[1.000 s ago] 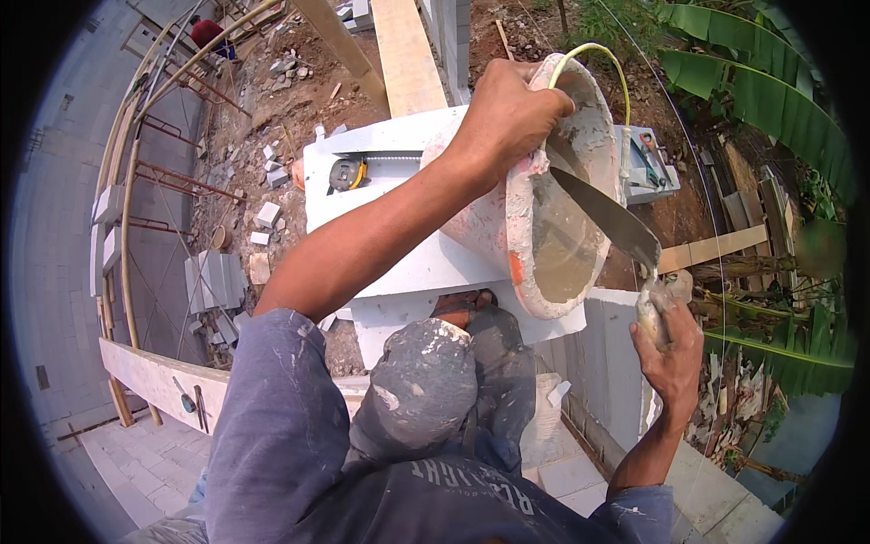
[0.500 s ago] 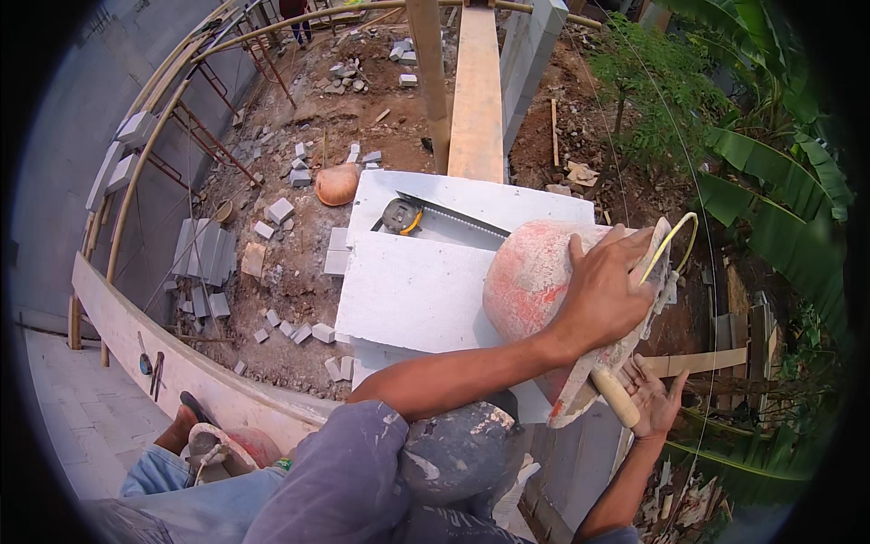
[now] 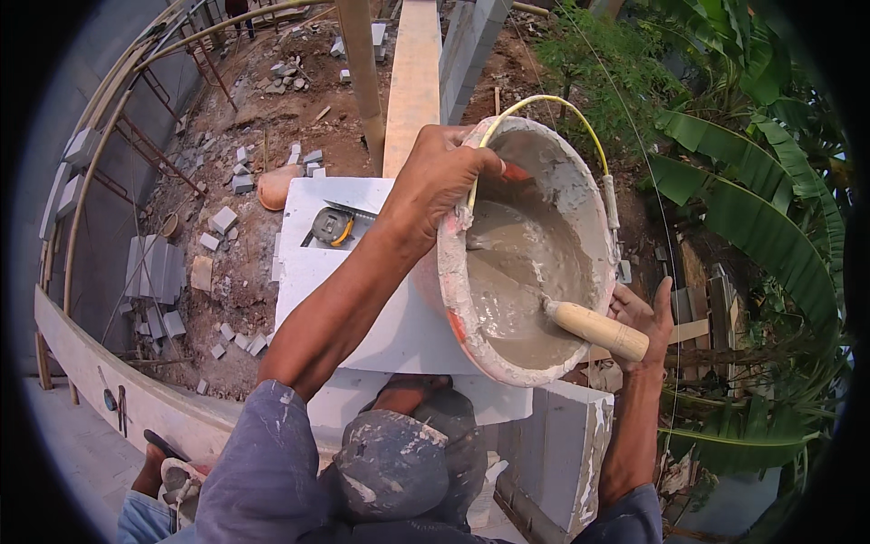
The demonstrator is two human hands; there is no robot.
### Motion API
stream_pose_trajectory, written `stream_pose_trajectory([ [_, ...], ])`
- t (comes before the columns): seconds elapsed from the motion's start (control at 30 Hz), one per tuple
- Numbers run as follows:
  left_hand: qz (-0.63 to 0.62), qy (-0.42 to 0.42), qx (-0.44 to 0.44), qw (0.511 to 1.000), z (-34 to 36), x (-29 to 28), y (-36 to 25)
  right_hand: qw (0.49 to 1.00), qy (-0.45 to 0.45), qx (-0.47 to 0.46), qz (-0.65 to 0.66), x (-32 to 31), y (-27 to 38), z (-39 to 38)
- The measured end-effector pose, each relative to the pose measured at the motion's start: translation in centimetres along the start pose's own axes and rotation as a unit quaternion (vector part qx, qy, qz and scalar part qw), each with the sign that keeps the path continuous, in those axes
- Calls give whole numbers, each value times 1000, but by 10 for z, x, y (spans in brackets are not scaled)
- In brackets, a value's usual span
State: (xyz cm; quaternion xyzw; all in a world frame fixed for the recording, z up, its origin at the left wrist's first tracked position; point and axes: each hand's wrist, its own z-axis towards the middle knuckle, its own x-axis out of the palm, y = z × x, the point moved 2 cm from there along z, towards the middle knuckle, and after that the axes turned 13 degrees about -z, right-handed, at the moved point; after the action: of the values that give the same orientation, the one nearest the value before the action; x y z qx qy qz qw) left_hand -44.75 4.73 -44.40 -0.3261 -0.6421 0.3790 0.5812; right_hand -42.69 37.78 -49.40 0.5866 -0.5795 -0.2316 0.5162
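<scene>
My left hand (image 3: 444, 181) is closed on the rim of a mortar-crusted bucket (image 3: 458, 354), which is tilted with its mouth toward me and has a yellow handle. Wet grey mortar (image 3: 512, 272) lies inside, with the trowel (image 3: 594, 326) resting in it, its wooden grip over the rim. My right hand (image 3: 642, 317) is against the bucket's right side, thumb raised and other fingers curled, partly hidden behind the trowel grip. Behind the bucket, white blocks (image 3: 317, 299) carry a tape measure (image 3: 331, 227) and a saw blade (image 3: 353, 208).
A narrow plank (image 3: 412, 72) extends beyond the blocks. Scaffold poles (image 3: 131, 82) and a board ledge (image 3: 82, 354) run along the left, above rubble. Banana leaves (image 3: 752, 227) crowd the right. A co-worker's leg (image 3: 145, 480) is at lower left; another person (image 3: 240, 18) stands far off.
The bucket has turned from lying sideways to mouth toward me, showing the mortar. My right hand has left the trowel grip it held a second ago and moved to the bucket's side.
</scene>
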Motion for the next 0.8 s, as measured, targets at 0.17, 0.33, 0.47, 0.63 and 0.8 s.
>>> stream_pose_trajectory([
  [0.17, -7, -71, 72, 995, 76, -43, 2, 999, 21, -25, -33, 26, 66, 70],
  [0.33, -71, -88, 52, 992, 132, -84, 34, 989, -24, -50, -137, 34, 80, 157],
  [0.47, -104, -170, 62, 978, 134, -131, 98, 955, -41, -3, -292, 29, 47, 219],
  [0.63, -91, -304, -28, 948, 93, -126, 115, 917, -122, 112, -362, 24, 35, 251],
  [0.8, -107, -335, -14, 936, 55, -130, 116, 899, -74, 102, -418, 37, 34, 241],
])
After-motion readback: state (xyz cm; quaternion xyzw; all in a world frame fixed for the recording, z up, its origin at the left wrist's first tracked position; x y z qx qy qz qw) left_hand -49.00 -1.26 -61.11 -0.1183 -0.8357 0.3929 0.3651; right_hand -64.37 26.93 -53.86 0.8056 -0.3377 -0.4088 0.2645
